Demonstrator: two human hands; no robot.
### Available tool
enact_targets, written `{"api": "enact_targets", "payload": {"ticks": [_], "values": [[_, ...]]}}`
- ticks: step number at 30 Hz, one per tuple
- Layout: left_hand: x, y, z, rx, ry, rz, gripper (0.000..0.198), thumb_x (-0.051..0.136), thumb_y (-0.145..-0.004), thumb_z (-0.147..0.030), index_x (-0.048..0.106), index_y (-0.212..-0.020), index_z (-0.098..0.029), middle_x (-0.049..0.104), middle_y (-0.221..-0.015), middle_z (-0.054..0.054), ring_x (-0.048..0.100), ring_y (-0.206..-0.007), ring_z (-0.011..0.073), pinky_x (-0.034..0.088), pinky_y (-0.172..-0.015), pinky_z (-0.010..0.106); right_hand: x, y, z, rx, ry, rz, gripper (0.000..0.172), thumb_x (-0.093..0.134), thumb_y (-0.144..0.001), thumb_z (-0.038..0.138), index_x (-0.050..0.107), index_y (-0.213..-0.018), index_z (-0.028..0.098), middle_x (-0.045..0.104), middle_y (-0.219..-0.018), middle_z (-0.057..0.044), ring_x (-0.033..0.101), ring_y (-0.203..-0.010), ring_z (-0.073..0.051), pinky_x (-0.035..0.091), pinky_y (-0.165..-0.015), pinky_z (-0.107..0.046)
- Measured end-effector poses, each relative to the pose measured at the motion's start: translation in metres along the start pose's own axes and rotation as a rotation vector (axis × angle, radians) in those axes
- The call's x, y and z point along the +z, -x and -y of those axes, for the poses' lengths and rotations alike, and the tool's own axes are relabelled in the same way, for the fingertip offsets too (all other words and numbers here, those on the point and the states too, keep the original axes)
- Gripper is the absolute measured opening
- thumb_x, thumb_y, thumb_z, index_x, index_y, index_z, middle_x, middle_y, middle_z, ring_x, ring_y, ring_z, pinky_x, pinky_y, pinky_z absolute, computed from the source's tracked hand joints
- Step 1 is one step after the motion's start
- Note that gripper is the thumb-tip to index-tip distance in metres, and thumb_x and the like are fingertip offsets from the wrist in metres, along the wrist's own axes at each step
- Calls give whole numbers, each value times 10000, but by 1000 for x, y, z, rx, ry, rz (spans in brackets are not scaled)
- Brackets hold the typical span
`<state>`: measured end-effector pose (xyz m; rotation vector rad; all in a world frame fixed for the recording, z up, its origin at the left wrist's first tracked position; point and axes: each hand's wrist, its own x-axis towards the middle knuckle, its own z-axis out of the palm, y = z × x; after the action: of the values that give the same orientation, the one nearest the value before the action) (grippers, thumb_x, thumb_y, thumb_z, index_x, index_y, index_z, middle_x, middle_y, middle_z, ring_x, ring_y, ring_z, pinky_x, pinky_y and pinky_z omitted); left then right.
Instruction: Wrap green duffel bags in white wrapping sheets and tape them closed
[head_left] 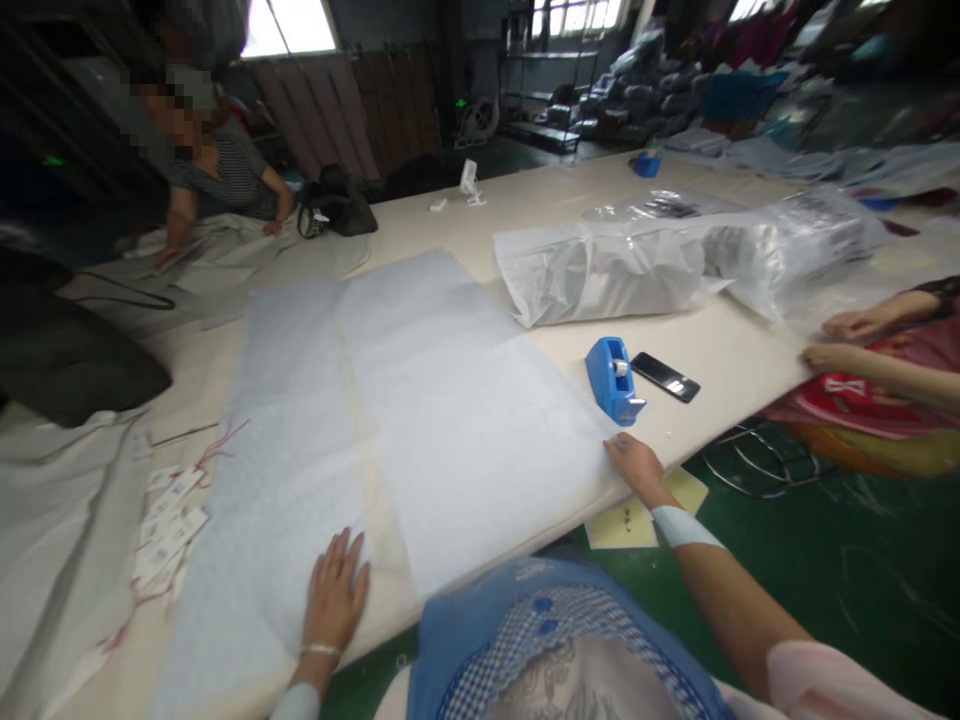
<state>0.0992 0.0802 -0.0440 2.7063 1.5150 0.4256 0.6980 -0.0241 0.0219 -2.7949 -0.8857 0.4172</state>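
Note:
Two long sheets of thin white tissue paper (420, 400) lie side by side on the cream table (720, 340). My left hand (335, 592) rests flat on the near end of the left sheet, fingers stretched out. My right hand (636, 466) is at the near right corner of the right sheet, fingers curled and pinching that corner. A blue tape dispenser (613, 378) stands just beyond my right hand, with a black phone (665, 377) beside it.
Clear plastic bags (675, 260) holding folded goods lie at the right. Paper tags with red strings (169, 520) sit at the left beside grey cloth (52, 540). One person leans on the table far left, beside a black bag (336, 203); another person's hands (851, 340) rest at the right edge.

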Motion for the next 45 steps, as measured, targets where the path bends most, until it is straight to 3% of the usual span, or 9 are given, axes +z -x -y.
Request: {"api": "enact_targets", "payload": {"ticks": [11, 15, 17, 21, 23, 28, 37, 40, 45], "values": [[-16, -5, -10, -61, -50, 114, 493, 380, -971, -312, 402, -1445, -179, 307, -1553, 112, 239, -1454, 236, 226, -1182, 460, 4, -25, -20, -43, 65, -44, 548, 515, -834, 520, 631, -1241, 171, 677, -1025, -250, 647, -870, -394, 453, -644, -469], [-19, -5, -14, -83, -46, 133, 499, 383, -971, -314, 387, -1454, -189, 293, -1559, 109, 221, -1460, 244, 229, -1180, 476, -5, 4, 3, -338, -21, -360, 613, 481, -868, 490, 510, -1375, 147, 552, -1314, -245, 519, -1186, -406, 447, -858, -518], [-20, -6, -15, -95, -44, 136, 502, 386, -972, -317, 383, -1457, -190, 288, -1561, 109, 212, -1463, 246, 223, -1182, 479, -2, 31, 27, -519, -138, -374, 557, 458, -887, 490, 538, -1342, 180, 557, -1329, -188, 502, -1227, -359, 436, -950, -492], [-21, -5, -16, -106, -37, 143, 500, 384, -977, -328, 384, -1456, -187, 281, -1565, 108, 199, -1467, 247, 207, -1187, 477, 29, 104, 91, -659, -459, 278, 408, 526, -850, 517, 661, -1109, 232, 695, -1077, -86, 668, -869, -237, 549, -785, -367], [-21, -5, -16, -107, -32, 141, 499, 386, -977, -330, 383, -1455, -189, 276, -1567, 105, 196, -1467, 251, 205, -1186, 481, 53, 142, 125, -708, -569, 599, 392, 552, -845, 497, 663, -1116, 236, 692, -1101, -67, 671, -884, -218, 553, -796, -339], [-21, -5, -15, -112, 2, 130, 490, 394, -978, -334, 391, -1449, -198, 279, -1567, 99, 209, -1463, 260, 208, -1182, 491, 108, 218, 190, -685, -638, 906, 468, 629, -790, 414, 636, -1189, 169, 685, -1144, -104, 677, -816, -218, 555, -772, -360], [-21, -4, -10, -141, 99, 103, 494, 374, -990, -342, 383, -1456, -180, 300, -1558, 102, 220, -1459, 257, 207, -1186, 482, 148, 277, 240, -511, -469, 662, 269, 664, -768, 341, 681, -981, 178, 704, -815, -32, 635, -710, -193, 494, -734, -312], [-25, -6, -9, -132, 97, 103, 498, 395, -983, -348, 389, -1454, -187, 300, -1557, 109, 239, -1451, 268, 230, -1176, 488, 147, 291, 242, -508, -444, 585, 166, 624, -790, 322, 686, -870, 190, 701, -857, -48, 628, -782, -214, 465, -762, -318], [-32, -4, -7, -89, 59, 127, 503, 448, -961, -387, 427, -1434, -220, 285, -1563, 105, 238, -1450, 294, 246, -1166, 505, 150, 321, 230, -478, -507, 479, 228, 530, -854, 358, 669, -964, 215, 711, -911, -45, 635, -737, -198, 455, -693, -296]]}}
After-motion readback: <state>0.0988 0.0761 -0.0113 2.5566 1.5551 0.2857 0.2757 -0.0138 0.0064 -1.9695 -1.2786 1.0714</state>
